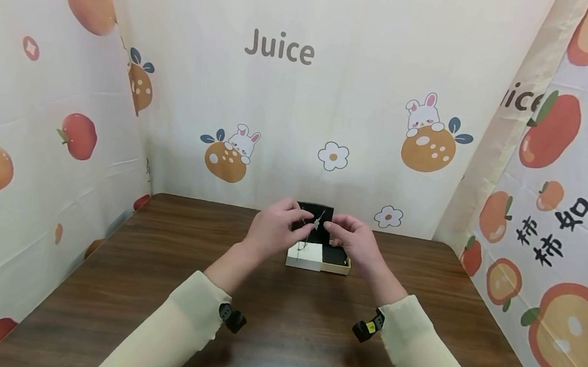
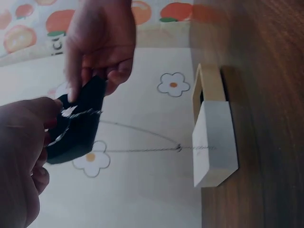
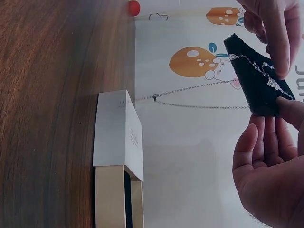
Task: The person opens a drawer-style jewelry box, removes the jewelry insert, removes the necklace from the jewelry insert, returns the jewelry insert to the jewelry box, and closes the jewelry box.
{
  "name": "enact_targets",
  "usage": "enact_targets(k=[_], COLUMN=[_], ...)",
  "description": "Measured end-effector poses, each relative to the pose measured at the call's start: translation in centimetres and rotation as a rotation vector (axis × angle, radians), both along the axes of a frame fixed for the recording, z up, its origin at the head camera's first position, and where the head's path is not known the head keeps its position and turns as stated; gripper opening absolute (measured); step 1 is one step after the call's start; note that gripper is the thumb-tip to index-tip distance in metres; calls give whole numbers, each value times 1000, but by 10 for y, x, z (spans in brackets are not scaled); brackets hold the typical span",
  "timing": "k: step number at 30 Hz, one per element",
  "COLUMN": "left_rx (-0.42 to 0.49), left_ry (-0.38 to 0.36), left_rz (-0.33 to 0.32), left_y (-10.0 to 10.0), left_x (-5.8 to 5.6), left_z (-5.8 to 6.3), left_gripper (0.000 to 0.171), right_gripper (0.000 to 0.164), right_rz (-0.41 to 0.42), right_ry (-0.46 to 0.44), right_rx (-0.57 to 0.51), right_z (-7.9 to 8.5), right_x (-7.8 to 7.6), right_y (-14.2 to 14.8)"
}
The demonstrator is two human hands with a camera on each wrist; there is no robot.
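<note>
A black jewelry pad is held up between both hands above the table, a silver necklace with a sparkling pendant lying across its front. My left hand grips the pad from the left, the thumb close to the pendant. From the right, my right hand pinches it, thumb in front and other fingers behind. The necklace's chain dangles in a long loop with the clasp toward the box. Below stands a small gift box, its white sleeve partly slid off a cream drawer with a black inside.
The box rests on a dark wood table near its back edge. Fruit-printed cloth hangs behind and along both sides. A black wrist camera sits at the left cuff, another camera at the right.
</note>
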State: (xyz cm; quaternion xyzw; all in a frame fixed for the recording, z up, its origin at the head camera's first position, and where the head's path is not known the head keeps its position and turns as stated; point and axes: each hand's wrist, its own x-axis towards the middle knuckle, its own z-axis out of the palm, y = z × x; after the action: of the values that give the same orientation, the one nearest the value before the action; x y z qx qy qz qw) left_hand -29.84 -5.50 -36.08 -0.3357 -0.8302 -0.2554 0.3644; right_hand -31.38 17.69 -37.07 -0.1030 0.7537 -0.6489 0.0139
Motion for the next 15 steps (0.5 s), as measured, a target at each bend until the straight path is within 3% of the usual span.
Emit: enact_targets(k=[7, 15], left_rx=[-77, -37], left_ry=[27, -7], left_rz=[108, 125], left_y=[15, 25], left_x=[3, 4], left_z=[-5, -10], left_gripper=[21, 20], right_gripper=[23, 25], right_rz=[-14, -10], right_ry=[15, 15], right_rx=[37, 35], right_z=[0, 1], right_x=[-1, 0], right_y=[0, 0])
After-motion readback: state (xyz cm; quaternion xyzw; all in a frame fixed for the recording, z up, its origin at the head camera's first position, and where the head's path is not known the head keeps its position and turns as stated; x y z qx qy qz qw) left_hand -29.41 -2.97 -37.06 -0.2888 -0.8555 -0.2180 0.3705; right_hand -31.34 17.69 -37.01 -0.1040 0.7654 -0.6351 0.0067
